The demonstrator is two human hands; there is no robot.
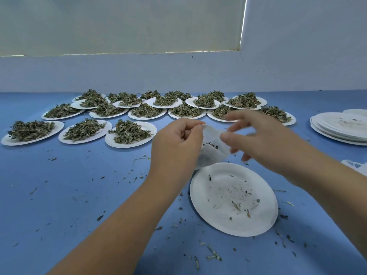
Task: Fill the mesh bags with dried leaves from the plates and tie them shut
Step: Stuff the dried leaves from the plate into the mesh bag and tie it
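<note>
Pinching the mesh bag (211, 153) rim in the left hand (176, 143) grip, above a crumb-strewn plate (204, 197); right hand (260, 141) blurred, grip impossible to tell. Beyond, on the bench (79, 185): heaped plates (151, 127), stacked plates (341, 126) rightward.

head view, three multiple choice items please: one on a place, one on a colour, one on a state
1. Where is the stack of emptied plates?
A. at the far right of the table
B. at the far left
C. under the near plate

2. What colour is the table cover?
A. red
B. blue
C. green

3. What is the left hand doing?
A. lying flat on the table
B. pinching the top of the mesh bag
C. lifting a plate

Answers:
1 A, the stack sits at the right edge of the view.
2 B, the surface is blue all over.
3 B, its fingers curl round the bag's upper edge.
</note>
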